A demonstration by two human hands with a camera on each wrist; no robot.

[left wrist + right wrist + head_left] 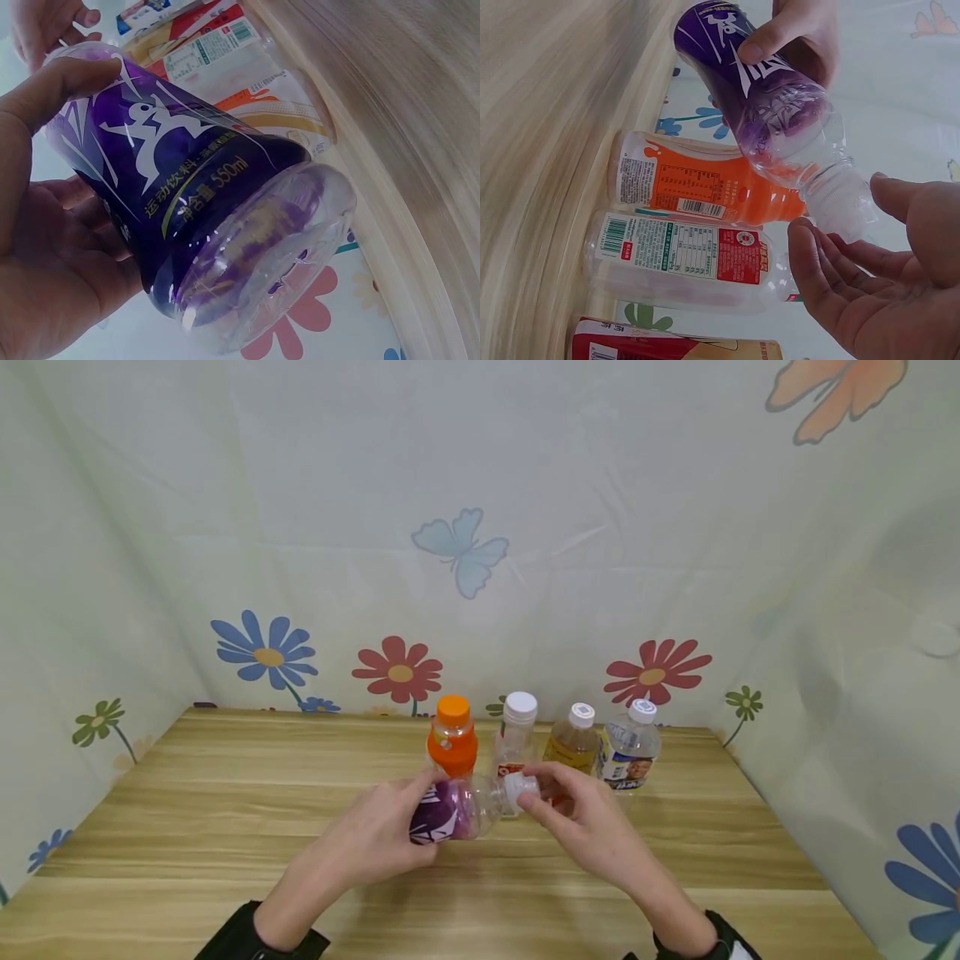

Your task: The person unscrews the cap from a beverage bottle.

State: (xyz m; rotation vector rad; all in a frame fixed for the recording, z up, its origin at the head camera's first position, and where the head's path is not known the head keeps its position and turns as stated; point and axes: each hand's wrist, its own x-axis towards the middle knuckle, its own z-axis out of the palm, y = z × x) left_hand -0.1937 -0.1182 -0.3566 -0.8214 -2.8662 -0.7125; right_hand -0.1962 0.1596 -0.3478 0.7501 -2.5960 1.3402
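While your left hand point(382, 827) grips the purple-labelled sports-drink bottle point(457, 810) round its label, the neck is left bare, which seems to be why you hold it so low on the body. Take the orange-capped bottle point(452, 739) as your landmark: the sports-drink bottle is just in front of it, on your side, raised off the wood-grain table point(262, 793) and tilted, with its neck higher than its base and pointing to your right. That slant probably suits your right hand point(581, 814), as it brings the white cap point(520, 789) within its reach.

Your right thumb and fingers curl round that cap in what looks like a fingertip hold, the palm well apart from the plastic; how firmly they press, you cannot tell from these views. Your left thumb lies over one side of the label and your fingers support the other, presumably to steady the body.

To the right of the orange-capped bottle stand, in order, a clear white-capped bottle point(516, 742), a yellow-labelled bottle point(572, 747) and a blue-and-white-labelled bottle point(633, 747). All are upright in a row, perhaps set back so that your hands have room in front.
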